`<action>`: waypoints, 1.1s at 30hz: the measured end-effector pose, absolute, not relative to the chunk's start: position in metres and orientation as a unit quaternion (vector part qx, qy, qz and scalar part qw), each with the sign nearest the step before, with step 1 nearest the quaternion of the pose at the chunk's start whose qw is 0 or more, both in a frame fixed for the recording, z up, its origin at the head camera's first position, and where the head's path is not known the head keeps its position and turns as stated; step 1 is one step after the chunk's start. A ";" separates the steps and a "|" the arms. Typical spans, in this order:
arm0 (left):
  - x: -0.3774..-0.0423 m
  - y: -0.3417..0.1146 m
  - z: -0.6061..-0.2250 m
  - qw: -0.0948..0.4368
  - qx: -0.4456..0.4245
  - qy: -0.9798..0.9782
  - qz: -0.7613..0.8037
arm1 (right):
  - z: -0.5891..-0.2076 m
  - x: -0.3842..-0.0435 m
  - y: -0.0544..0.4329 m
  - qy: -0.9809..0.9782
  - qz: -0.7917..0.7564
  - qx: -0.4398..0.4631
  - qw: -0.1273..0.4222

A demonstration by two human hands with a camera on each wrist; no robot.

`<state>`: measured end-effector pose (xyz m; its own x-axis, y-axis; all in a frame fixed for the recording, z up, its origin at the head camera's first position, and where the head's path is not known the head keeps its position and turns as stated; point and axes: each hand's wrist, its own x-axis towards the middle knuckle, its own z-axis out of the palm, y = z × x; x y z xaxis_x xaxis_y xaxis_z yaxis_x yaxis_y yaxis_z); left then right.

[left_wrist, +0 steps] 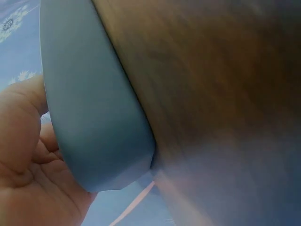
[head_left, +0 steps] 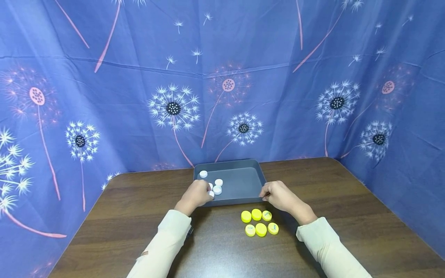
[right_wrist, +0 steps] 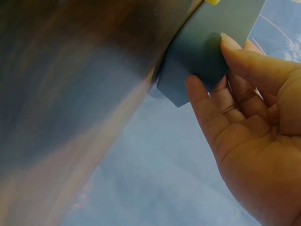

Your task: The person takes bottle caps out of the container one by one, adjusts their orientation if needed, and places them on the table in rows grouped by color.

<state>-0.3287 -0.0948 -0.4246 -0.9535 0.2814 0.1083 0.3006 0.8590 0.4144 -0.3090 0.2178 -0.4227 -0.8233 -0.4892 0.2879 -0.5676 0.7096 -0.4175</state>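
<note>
A dark grey tray [head_left: 243, 181] sits toward the back of the wooden table. My right hand [head_left: 281, 196] grips its front right corner; in the right wrist view the thumb [right_wrist: 235, 52] lies against the tray's outer wall [right_wrist: 207, 52]. Over the front left corner, my left hand [head_left: 197, 194] reaches past the rim, its fingertips right beside a white cap [head_left: 211, 194]. The front wall [left_wrist: 89, 103] hides those fingertips in the left wrist view, so I cannot tell what they hold. Several more white caps [head_left: 217, 190] lie in the tray's left part.
Several yellow caps [head_left: 261, 229] stand in two rows on the table [head_left: 215, 243], in front of the tray. Some have blue marks on top. A blue curtain [head_left: 222, 116] with dandelion prints hangs behind and along the sides of the table.
</note>
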 end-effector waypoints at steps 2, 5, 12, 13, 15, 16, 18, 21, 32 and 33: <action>-0.329 -0.096 -0.424 0.046 -0.161 -0.959 -0.228 | -0.423 -0.309 0.218 -0.920 0.251 0.290 0.080; -0.326 -0.093 -0.418 0.077 -0.174 -0.951 -0.242 | -0.422 -0.309 0.218 -0.919 0.248 0.294 0.086; -0.308 -0.085 -0.399 0.098 -0.198 -0.941 -0.258 | -0.422 -0.309 0.217 -0.919 0.248 0.293 0.089; -0.305 -0.084 -0.398 0.095 -0.201 -0.939 -0.260 | -0.422 -0.309 0.216 -0.919 0.247 0.295 0.090; -0.299 -0.083 -0.397 0.096 -0.214 -0.935 -0.264 | -0.423 -0.309 0.216 -0.919 0.248 0.293 0.089; -0.296 -0.082 -0.397 0.095 -0.219 -0.934 -0.267 | -0.423 -0.309 0.216 -0.919 0.247 0.293 0.088; -0.292 -0.080 -0.398 0.098 -0.233 -0.929 -0.269 | -0.423 -0.309 0.216 -0.920 0.247 0.293 0.088; -0.285 -0.076 -0.401 0.092 -0.261 -0.922 -0.272 | -0.423 -0.308 0.216 -0.922 0.249 0.286 0.084; -0.268 -0.062 -0.407 0.027 -0.299 -0.919 -0.255 | -0.421 -0.308 0.215 -0.922 0.251 0.283 0.083; -0.266 -0.061 -0.407 0.019 -0.298 -0.920 -0.253 | -0.421 -0.308 0.215 -0.922 0.252 0.283 0.082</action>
<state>-0.2665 -0.0605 -0.4069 -0.8212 0.5395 0.1859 0.5588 0.6944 0.4533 -0.3080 0.2153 -0.4211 -0.8267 -0.4801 0.2935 -0.5626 0.7130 -0.4184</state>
